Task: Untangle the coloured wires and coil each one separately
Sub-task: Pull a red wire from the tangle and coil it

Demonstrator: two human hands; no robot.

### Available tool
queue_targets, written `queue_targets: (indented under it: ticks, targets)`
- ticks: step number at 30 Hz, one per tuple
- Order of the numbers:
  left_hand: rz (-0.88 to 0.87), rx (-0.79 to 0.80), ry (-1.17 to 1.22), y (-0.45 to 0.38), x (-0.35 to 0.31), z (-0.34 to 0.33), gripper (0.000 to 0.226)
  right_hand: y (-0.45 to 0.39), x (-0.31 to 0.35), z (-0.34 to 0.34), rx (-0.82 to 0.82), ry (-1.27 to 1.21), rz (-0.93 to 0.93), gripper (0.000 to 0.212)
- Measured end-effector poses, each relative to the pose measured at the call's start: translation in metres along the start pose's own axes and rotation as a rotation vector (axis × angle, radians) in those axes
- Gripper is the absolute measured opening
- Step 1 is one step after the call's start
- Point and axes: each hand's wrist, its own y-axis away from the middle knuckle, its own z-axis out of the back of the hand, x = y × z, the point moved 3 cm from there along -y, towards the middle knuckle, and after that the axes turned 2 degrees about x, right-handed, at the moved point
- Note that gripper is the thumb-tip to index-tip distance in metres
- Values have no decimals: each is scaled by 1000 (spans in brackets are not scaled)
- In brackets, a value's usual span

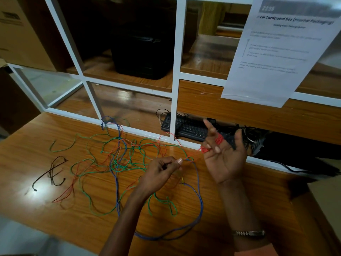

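Pinching the red wire [181, 145], the left hand [162, 170] keeps a narrow grip above the desk [239, 200]; the right hand [224, 159] carries red coils around its fingers [212, 134], beside the tangled wires [118, 159].

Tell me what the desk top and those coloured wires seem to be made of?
The desk top looks like wood or a wood-grain laminate with a glossy finish: streaked brown grain, bright glare patches. The coloured wires look like thin cord in smooth plastic coating: they bend in loose loops and carry solid red, green and blue colour. What is inside cannot be seen.
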Motion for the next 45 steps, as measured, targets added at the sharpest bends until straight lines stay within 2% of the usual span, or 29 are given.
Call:
queue_targets:
  ticks: [3, 5, 7, 9, 11, 14, 16, 19, 21, 23, 25, 27, 30, 34, 36, 38, 40, 43, 45]
  targets:
    - [15, 32, 26, 1, -6, -3, 47, -1, 13, 5, -240, 236, 132, 78]
    - [-6, 44, 40, 3, -10, -3, 52, -2, 16, 5, -328, 480, 136, 65]
    - [-34, 45, 66, 4, -19, -1, 50, -4, 13, 7, -397, 767, 32, 54]
    - [-74, 30, 89, 3, -29, 2, 45, -3, 3, 10, -417, 1032, -164, 68]
    - [-95, 4, 95, 1, -36, 6, 40, 1, -7, 13, -373, 1175, -367, 81]
    - [-120, -98, 113, -6, -35, 13, 40, 9, -23, 6, -247, 1142, -550, 82]
    - [-112, -189, 123, -9, -33, 17, 36, 11, -33, -1, -145, 1080, -607, 87]
    - [-105, -277, 147, -9, -31, 20, 18, 12, -49, -8, -54, 1144, -657, 96]
    - [-100, -302, 159, -9, -28, 24, 20, 12, -59, -8, 29, 1123, -706, 103]
    - [-95, -307, 169, -7, -23, 27, 22, 13, -65, -4, 115, 970, -753, 109]
    - [-86, -296, 175, -6, -18, 26, 20, 11, -66, -4, 192, 705, -791, 110]
    - [-101, -302, 188, -3, -18, 23, 20, 9, -61, -10, 249, 413, -752, 106]
    - [-79, -327, 197, -1, -14, 22, 24, 0, -44, -13, 232, 147, -493, 90]
    - [-52, -284, 178, 4, -9, 24, 28, -6, -7, -3, 20, -54, -60, 61]
    - [-37, -281, 175, 5, -8, 23, 30, -4, 7, 6, -114, -70, 78, 65]
    - [-32, -256, 161, 4, -6, 20, 25, -2, 12, 10, -213, -53, 147, 68]
    - [-23, -195, 140, 3, -7, 16, 16, -1, 12, 11, -279, 46, 166, 60]
    - [-36, -93, 111, 4, -11, 13, 15, -3, 7, 12, -359, 374, 152, 49]
    - [-50, -82, 117, 3, -12, 14, 15, -3, 3, 11, -363, 609, 105, 55]
